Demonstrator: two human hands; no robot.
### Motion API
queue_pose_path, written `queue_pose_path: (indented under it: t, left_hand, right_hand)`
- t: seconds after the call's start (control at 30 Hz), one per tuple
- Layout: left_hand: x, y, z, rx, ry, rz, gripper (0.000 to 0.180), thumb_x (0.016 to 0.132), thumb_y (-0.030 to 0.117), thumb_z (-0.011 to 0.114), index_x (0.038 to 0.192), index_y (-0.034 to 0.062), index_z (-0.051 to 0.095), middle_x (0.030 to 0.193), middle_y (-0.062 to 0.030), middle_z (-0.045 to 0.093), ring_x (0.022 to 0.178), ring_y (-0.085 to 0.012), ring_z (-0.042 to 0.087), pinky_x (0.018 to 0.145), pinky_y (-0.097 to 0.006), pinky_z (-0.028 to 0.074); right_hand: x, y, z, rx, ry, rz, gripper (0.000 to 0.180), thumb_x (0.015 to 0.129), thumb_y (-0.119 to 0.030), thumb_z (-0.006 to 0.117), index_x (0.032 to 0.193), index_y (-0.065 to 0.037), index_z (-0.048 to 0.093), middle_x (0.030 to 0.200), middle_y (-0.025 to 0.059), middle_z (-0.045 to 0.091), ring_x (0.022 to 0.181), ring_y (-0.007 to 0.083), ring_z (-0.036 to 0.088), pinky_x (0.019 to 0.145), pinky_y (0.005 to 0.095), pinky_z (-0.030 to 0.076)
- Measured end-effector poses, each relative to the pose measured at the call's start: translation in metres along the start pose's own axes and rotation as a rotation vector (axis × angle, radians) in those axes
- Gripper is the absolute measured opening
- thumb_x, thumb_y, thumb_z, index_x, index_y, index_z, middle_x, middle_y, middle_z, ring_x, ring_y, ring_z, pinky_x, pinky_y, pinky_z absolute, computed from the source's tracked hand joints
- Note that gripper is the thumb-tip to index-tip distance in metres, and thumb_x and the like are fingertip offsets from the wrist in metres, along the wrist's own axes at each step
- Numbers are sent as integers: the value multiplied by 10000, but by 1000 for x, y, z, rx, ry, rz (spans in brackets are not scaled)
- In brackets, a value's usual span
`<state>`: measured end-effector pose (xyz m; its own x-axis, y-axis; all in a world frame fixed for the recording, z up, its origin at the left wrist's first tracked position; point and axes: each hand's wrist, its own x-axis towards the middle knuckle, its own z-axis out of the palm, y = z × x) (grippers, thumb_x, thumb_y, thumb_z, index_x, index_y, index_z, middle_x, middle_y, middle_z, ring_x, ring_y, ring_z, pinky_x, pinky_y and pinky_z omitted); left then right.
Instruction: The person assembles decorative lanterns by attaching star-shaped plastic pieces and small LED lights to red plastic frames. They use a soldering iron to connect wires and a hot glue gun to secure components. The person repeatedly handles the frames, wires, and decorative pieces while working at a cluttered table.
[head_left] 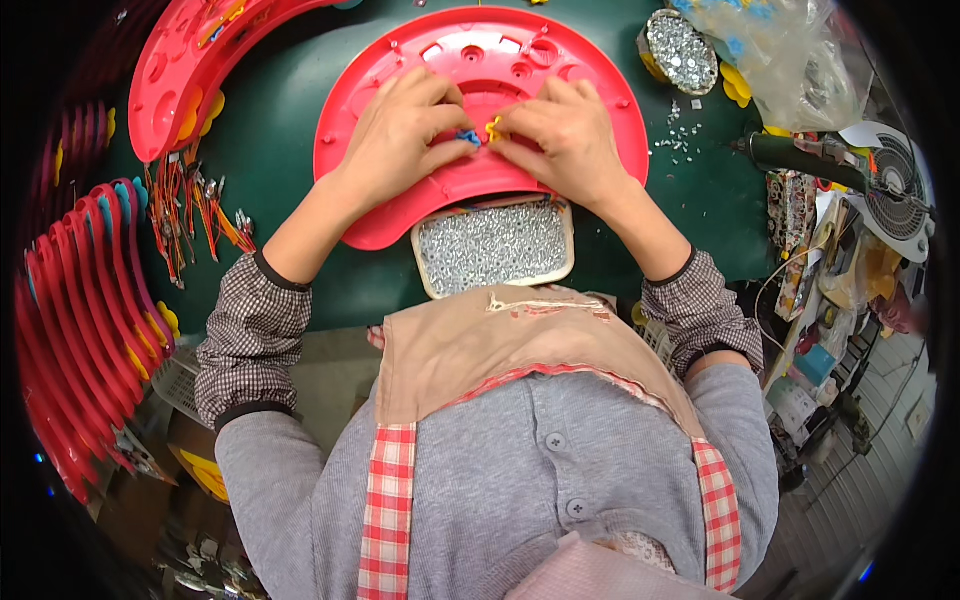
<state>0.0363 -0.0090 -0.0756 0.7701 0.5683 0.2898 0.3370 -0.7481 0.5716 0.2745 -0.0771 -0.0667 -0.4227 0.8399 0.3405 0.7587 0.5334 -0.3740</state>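
Observation:
A red curved plastic shell [430, 205] lies on the green table, its inner side with posts and holes facing up. Over its middle, my left hand [405, 130] pinches a small blue plastic piece [467, 136] between thumb and fingers. Close beside it, my right hand [565, 132] pinches a small yellow plastic piece [493, 128]. The two pieces are nearly together; whether they touch I cannot tell. Against the shell's near edge sits a tray [495, 245] full of small silvery metal parts.
Another red shell [165, 90] lies at the far left, beside bundled wires [195, 215]. Red shells [85, 330] stand stacked left of the table. At the far right are a tub of silvery parts [682, 50], scattered bits [677, 140], a plastic bag [800, 60], a dark tool [805, 158] and a fan [895, 180].

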Motion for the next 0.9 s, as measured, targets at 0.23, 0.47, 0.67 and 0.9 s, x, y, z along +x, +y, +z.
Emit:
queue_pose_path:
  t: [0.23,0.47,0.67,0.9]
  left_hand:
    - [-10,9,5,114,-4,-2,169,824,218,809,929,88,787,1043,-31,630,1088,-246,560,999,-437,439]
    - [-9,11,7,132,35,-29,212,806,195,810,983,106,733,1017,-25,642,1065,-250,569,1014,-445,427]
    - [0,9,8,178,11,-5,134,802,155,793,907,88,744,952,-14,655,973,-242,589,928,-421,449]
    - [-49,64,-2,245,39,137,99,732,161,702,807,109,663,887,-11,582,898,-204,576,841,-380,443]
  right_hand:
    - [-18,-13,8,-99,12,99,111,818,-258,825,867,-164,790,973,-85,731,831,180,588,780,353,402]
    - [-37,-50,-14,399,-63,218,180,850,-147,780,1002,-63,733,950,73,681,833,259,663,744,394,523]
    - [-66,-78,-12,224,-483,244,165,883,-140,717,1026,-59,715,954,120,669,862,324,686,736,428,563]
    - [-73,-66,-21,561,-222,293,192,882,-16,715,1070,-15,750,937,108,705,833,256,708,715,360,567]
